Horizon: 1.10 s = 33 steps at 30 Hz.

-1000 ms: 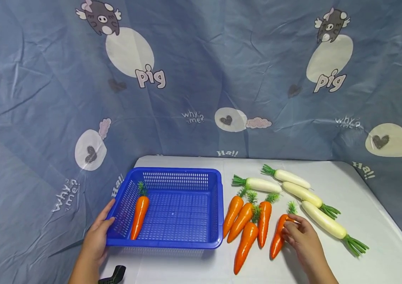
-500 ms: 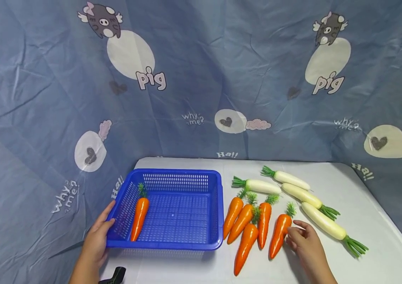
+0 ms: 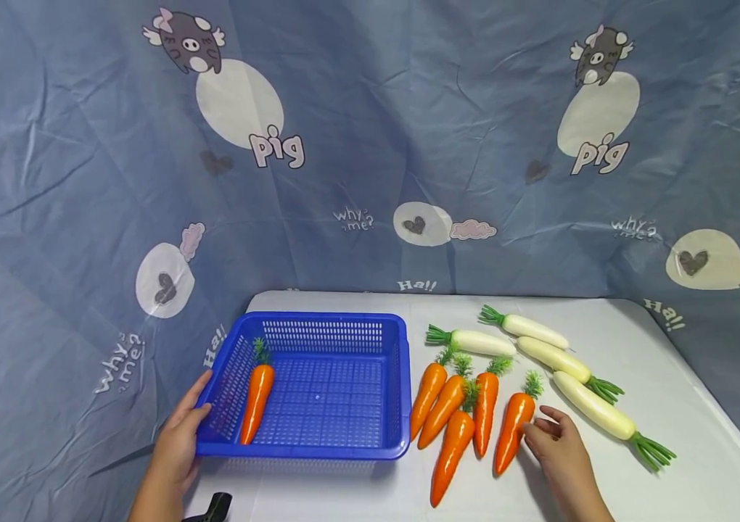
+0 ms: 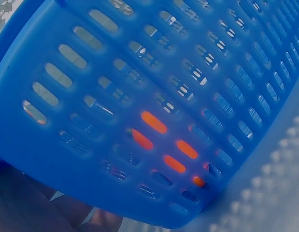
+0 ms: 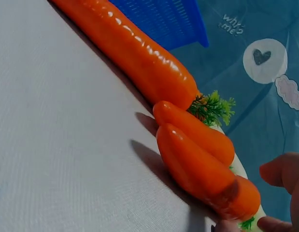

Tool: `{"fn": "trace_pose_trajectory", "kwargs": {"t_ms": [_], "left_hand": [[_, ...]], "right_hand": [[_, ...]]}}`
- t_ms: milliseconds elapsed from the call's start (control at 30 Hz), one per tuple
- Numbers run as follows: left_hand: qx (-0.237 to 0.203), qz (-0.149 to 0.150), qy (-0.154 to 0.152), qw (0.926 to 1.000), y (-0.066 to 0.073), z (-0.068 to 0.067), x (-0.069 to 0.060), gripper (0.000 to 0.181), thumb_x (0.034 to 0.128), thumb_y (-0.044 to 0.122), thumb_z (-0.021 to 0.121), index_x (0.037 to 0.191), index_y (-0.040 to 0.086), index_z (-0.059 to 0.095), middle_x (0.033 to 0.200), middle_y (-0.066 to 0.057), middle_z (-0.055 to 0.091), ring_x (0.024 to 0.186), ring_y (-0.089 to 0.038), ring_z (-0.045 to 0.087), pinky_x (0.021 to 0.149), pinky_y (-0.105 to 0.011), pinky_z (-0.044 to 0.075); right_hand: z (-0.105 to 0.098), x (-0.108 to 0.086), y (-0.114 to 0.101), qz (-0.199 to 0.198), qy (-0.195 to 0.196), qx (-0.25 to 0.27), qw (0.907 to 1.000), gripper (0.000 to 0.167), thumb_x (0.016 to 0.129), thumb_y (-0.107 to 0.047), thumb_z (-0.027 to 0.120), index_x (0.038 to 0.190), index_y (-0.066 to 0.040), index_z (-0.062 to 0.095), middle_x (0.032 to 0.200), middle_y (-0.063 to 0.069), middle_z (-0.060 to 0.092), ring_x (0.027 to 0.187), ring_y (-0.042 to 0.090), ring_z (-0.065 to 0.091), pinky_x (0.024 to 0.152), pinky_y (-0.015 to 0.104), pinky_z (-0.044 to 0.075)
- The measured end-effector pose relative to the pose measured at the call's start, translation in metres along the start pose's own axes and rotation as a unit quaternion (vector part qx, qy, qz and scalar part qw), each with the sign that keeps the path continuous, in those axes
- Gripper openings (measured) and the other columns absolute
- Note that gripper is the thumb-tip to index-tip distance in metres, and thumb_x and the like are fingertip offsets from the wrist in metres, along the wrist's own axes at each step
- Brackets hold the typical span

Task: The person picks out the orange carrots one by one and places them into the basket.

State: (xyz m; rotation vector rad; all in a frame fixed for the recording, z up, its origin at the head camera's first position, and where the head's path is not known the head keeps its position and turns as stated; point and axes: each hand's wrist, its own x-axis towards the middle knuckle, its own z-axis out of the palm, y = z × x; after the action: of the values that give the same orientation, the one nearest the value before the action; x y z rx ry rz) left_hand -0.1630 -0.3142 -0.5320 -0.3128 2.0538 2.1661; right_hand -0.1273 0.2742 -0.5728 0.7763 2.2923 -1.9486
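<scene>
In the head view my left hand (image 3: pixel 174 444) grips the left rim of the blue basket (image 3: pixel 305 451), thumb over the edge. One orange carrot (image 3: pixel 257 403) lies inside along the basket's left side. My right hand (image 3: pixel 561 451) is beside the rightmost loose carrot (image 3: pixel 514 433), its thumb at the carrot's right side and its other fingers relaxed, not round it. The right wrist view has that carrot (image 5: pixel 202 179) close by, with a fingertip (image 5: pixel 277 171) apart from it. Through the basket wall (image 4: pixel 33 145), the left wrist view shows orange patches.
Several carrots (image 3: pixel 453 457) lie between the basket and my right hand. Behind and to the right are several white radishes (image 3: pixel 595 404) with green tops. A black object (image 3: pixel 216 507) is at the table's front edge. Patterned blue cloth (image 3: pixel 344 109) hangs behind.
My right hand has let go of the rightmost carrot's upper part and drawn back to its right side. That carrot lies almost where it was. My left hand keeps its hold on the rim.
</scene>
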Motion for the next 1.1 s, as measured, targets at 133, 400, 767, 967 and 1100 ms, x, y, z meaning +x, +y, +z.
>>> {"fn": "trace_pose_trajectory", "kwargs": {"t_ms": [133, 400, 767, 967, 1100], "left_hand": [[-0.003, 0.002, 0.000, 1.0000, 0.0002, 0.0005, 0.0000, 0.055, 0.1151, 0.028, 0.031, 0.168, 0.038, 0.018, 0.158, -0.003, 0.026, 0.106, -0.008, 0.063, 0.081, -0.034, 0.060], [-0.017, 0.021, -0.009, 0.9996, 0.0008, -0.0006, -0.0012, 0.056, 0.1148, 0.028, 0.035, 0.168, 0.034, 0.020, 0.128, 0.020, 0.054, 0.101, -0.011, 0.067, 0.078, -0.036, 0.062], [-0.018, 0.005, -0.007, 0.9998, 0.0018, 0.0001, -0.0009, 0.056, 0.1149, 0.027, 0.034, 0.168, 0.036, 0.020, 0.126, 0.022, 0.054, 0.103, -0.012, 0.066, 0.079, -0.037, 0.062], [-0.002, -0.019, 0.002, 0.9998, 0.0032, 0.0019, 0.0003, 0.056, 0.1150, 0.027, 0.030, 0.168, 0.041, 0.017, 0.158, -0.003, 0.028, 0.106, -0.008, 0.062, 0.083, -0.035, 0.060], [0.003, -0.026, 0.007, 0.9996, 0.0036, 0.0018, 0.0006, 0.056, 0.1150, 0.026, 0.029, 0.167, 0.041, 0.017, 0.166, -0.008, 0.018, 0.106, -0.007, 0.062, 0.083, -0.035, 0.059]], "right_hand": [[0.0011, 0.0005, -0.0012, -0.012, 0.004, -0.060, 0.9981, 0.083, 0.099, -0.030, 0.072, 0.161, 0.001, 0.027, 0.151, 0.027, 0.040, 0.124, 0.027, 0.052, 0.078, 0.015, 0.051], [0.0034, 0.0003, -0.0062, -0.015, -0.001, -0.056, 0.9983, 0.084, 0.099, -0.031, 0.072, 0.162, -0.001, 0.026, 0.153, 0.029, 0.040, 0.136, 0.037, 0.047, 0.079, 0.014, 0.049], [0.0046, -0.0008, -0.0084, -0.028, -0.011, -0.116, 0.9928, 0.091, 0.097, -0.035, 0.073, 0.164, -0.001, 0.022, 0.152, 0.030, 0.044, 0.137, 0.043, 0.049, 0.094, 0.038, 0.054], [0.0080, 0.0012, -0.0072, -0.049, -0.002, -0.142, 0.9887, 0.085, 0.097, -0.030, 0.074, 0.161, 0.001, 0.028, 0.150, 0.031, 0.048, 0.136, 0.045, 0.050, 0.100, 0.048, 0.053], [0.0101, 0.0024, -0.0058, -0.063, 0.004, -0.151, 0.9865, 0.085, 0.096, -0.030, 0.075, 0.160, 0.002, 0.030, 0.148, 0.032, 0.049, 0.136, 0.046, 0.051, 0.108, 0.056, 0.046]]}}
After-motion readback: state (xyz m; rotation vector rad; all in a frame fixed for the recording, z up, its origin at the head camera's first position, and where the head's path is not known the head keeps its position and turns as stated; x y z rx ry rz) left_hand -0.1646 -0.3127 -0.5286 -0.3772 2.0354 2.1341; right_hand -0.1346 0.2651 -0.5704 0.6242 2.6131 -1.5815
